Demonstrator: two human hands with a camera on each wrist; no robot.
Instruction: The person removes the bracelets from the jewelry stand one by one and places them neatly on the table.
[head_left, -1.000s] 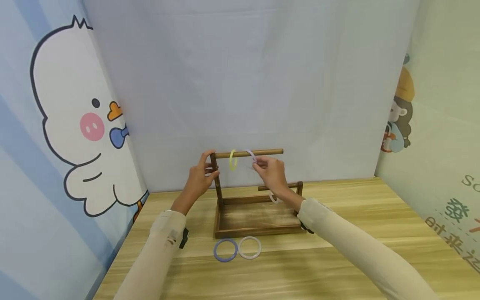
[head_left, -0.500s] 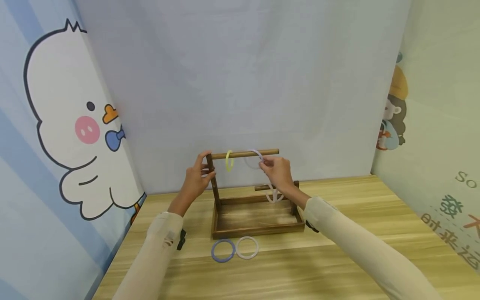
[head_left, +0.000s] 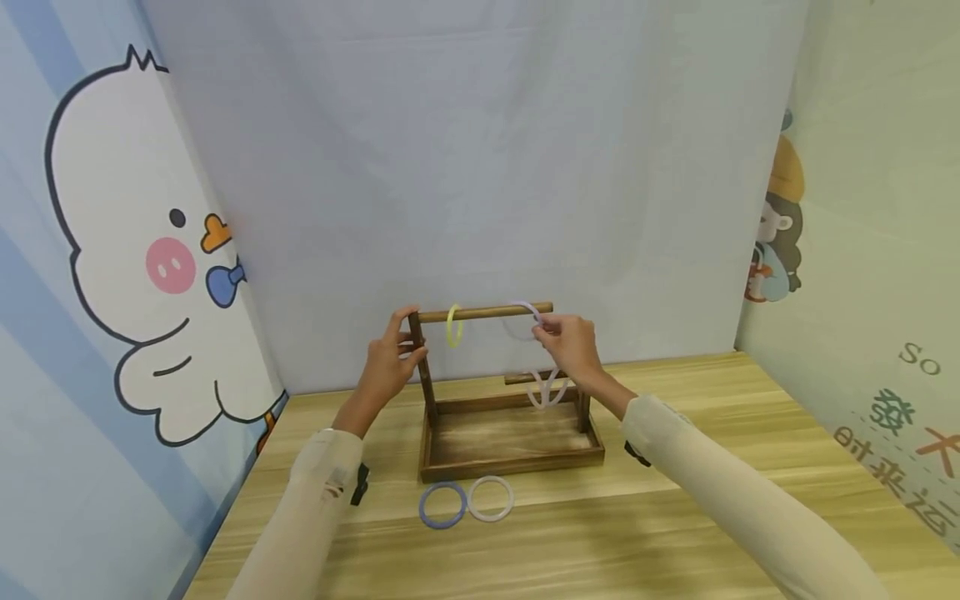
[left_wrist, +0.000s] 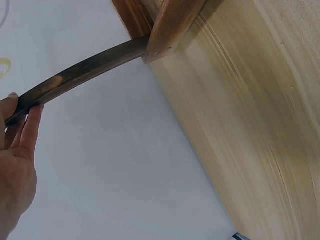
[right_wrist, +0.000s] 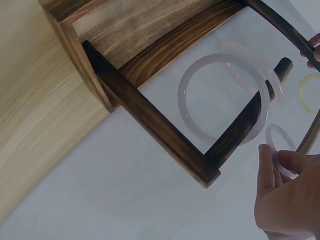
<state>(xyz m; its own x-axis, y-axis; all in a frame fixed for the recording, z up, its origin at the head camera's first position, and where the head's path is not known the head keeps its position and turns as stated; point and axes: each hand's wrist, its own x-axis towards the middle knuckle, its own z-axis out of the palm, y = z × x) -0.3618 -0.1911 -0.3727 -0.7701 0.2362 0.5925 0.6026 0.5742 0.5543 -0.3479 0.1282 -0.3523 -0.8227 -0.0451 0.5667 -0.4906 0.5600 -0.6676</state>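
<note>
My left hand [head_left: 384, 368] grips the left post [left_wrist: 80, 72] of a dark wooden rack [head_left: 426, 392] near its top, thumb and fingers on opposite sides. In the head view my right hand [head_left: 573, 348] pinches a pale purple ring [head_left: 531, 308] at its right side. That ring loops around the upper bar [head_left: 487, 314], close to the bar's free right end. Further left on the same bar hangs a yellow ring [head_left: 451, 327]. Two pale rings [right_wrist: 187, 100] hang on the lower bar [right_wrist: 235, 132], partly overlapping in the right wrist view.
A blue ring [head_left: 423, 508] and a whitish ring [head_left: 510, 504] lie side by side on the wood-grain table [head_left: 555, 542], in front of the rack's tray base [head_left: 517, 467]. A pale cloth backdrop [head_left: 480, 167] stands close behind the rack.
My right hand has slid the purple ring rightward along the upper bar, away from the yellow ring. The pale rings on the lower bar show more. My left hand keeps its grip.
</note>
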